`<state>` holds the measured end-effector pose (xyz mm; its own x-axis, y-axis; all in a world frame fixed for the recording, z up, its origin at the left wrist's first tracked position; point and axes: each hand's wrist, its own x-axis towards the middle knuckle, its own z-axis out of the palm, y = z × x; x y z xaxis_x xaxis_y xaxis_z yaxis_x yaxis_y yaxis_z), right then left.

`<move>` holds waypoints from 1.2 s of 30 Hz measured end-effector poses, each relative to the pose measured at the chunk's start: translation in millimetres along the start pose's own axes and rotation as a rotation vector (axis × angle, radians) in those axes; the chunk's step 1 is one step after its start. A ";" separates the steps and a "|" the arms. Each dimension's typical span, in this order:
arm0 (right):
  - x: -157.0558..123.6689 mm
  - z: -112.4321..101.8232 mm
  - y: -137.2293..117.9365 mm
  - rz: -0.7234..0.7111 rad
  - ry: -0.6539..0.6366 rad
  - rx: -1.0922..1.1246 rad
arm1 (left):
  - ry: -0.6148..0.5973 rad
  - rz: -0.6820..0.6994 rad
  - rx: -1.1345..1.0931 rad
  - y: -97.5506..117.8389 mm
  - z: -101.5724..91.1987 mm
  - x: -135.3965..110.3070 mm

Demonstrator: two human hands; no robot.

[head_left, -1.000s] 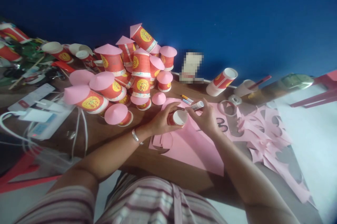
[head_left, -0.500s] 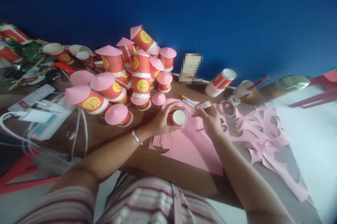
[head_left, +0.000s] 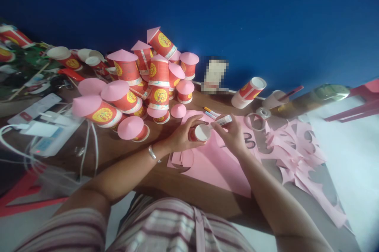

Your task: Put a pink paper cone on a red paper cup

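Note:
My left hand (head_left: 183, 134) wraps round a red paper cup (head_left: 202, 133), its round white end turned up and its red side mostly covered by my fingers. In my right hand (head_left: 231, 133) is a small white glue bottle (head_left: 223, 119) with print on it. The bottle lies tilted, its tip at the right rim of the cup. Beneath both hands lies a pink paper sheet (head_left: 219, 173) with round cutouts. Black-handled scissors (head_left: 249, 140) rest just right of my right hand.
Pink-roofed red cups (head_left: 159, 96) are piled at left. A power strip (head_left: 56, 133) with white cables lies further left. Pink paper scraps (head_left: 299, 145) spread rightward, near a tape roll (head_left: 255, 121). Stacked cups (head_left: 248, 93) and a large bottle (head_left: 314, 100) stand behind.
My right hand has moved slightly left and down, bringing the glue bottle's tip to the cup's rim. The scissors' handles show more fully. My left hand keeps its hold on the cup.

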<state>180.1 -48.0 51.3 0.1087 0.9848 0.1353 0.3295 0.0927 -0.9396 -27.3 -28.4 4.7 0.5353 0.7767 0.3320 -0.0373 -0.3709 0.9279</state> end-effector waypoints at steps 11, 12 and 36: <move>-1.6 -2.0 12.9 0.017 0.020 0.020 | -0.012 0.026 -0.003 -2.3 0.2 0.6; -1.9 -2.8 14.7 0.036 0.019 0.038 | -0.012 0.033 -0.003 -1.6 0.3 1.0; -2.7 -7.0 36.2 0.118 0.061 0.328 | -0.028 0.273 0.292 -15.5 -9.3 -0.6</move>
<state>198.3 -48.4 19.2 0.1876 0.9818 0.0286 -0.0062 0.0303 -0.9995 -34.9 -18.5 -8.3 0.5616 0.6172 0.5511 0.0577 -0.6937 0.7180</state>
